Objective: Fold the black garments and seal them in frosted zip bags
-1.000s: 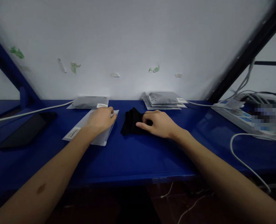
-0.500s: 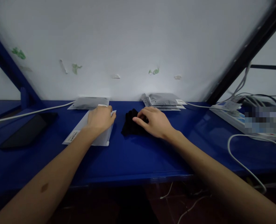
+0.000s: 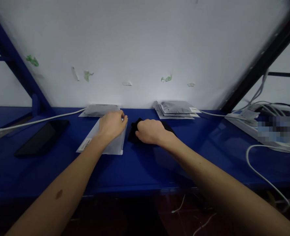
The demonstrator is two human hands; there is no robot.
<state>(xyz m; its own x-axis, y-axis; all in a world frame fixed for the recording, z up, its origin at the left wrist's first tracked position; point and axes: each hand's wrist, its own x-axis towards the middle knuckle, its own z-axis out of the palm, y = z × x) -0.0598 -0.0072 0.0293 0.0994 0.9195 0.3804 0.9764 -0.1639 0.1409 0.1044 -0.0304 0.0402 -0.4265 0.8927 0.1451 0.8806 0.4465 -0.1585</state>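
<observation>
A translucent zip bag with a barcode label lies flat on the blue table, its slider edge toward the middle. My left hand rests over the bag with thumb and fingers pinched at its upper right edge; the fingertips are partly hidden. Just to the right is a folded black cloth item, soft and dark; its exact kind cannot be made out. My right hand is closed in a fist on this cloth, which shows on both sides of the hand.
Filled grey zip bags stand along the wall at the back left and in a stack at the back right. A black phone-like slab lies on the left. White cables and a power strip occupy the right side.
My right hand has closed from a loose, open curl into a fist on the black cloth. My left hand stays at the bag. The whole view has shifted slightly.
</observation>
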